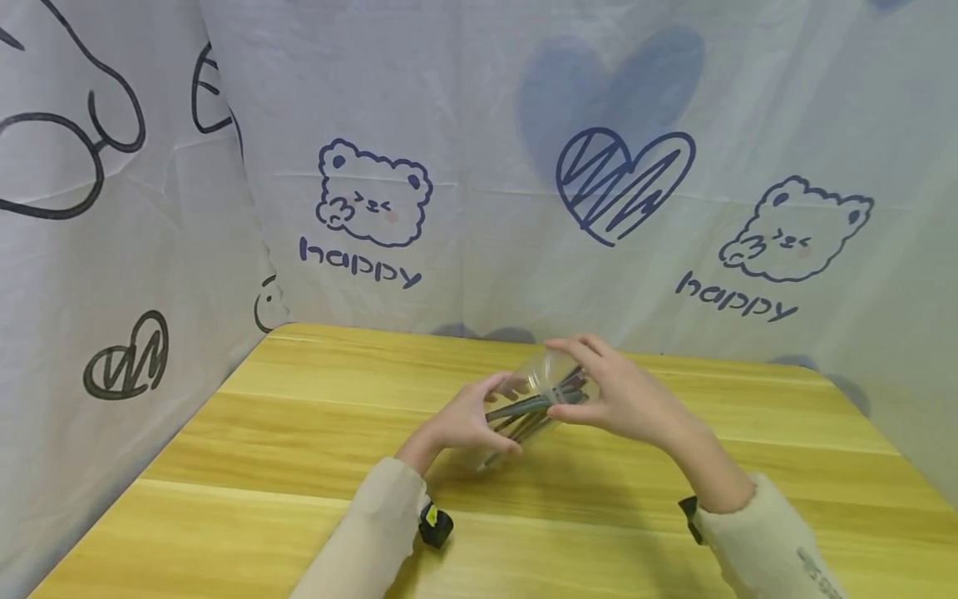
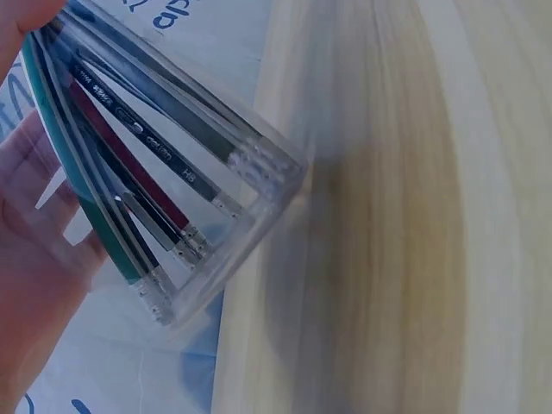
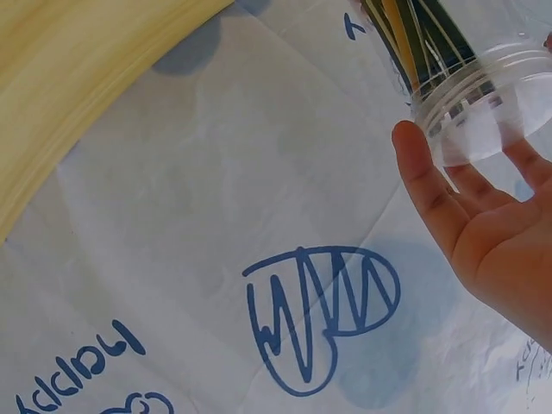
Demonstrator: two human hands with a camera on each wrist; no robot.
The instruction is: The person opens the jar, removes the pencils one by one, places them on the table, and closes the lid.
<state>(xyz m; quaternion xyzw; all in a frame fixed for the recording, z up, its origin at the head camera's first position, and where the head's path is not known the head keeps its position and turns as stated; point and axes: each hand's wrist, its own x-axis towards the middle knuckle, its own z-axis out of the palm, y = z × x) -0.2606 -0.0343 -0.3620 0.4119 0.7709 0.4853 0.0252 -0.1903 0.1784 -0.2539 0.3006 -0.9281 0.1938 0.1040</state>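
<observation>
A clear plastic jar is held tilted over the table between both hands, its base toward the person. Inside lie several pencils, among them green, dark red and black ones; one shows the letters HB. Their metal-banded ends fan out at the jar's base in the left wrist view. My left hand grips the jar's body from the left, thumb on the near side. At the far end, my right hand holds the clear round lid between thumb and fingers, the lid sitting at the jar's mouth.
A wood-grain table spreads beneath the hands. Behind it and on the left hangs white cloth printed with hearts, bear faces and the word happy. Black devices are strapped at the wrists, over pale sleeves.
</observation>
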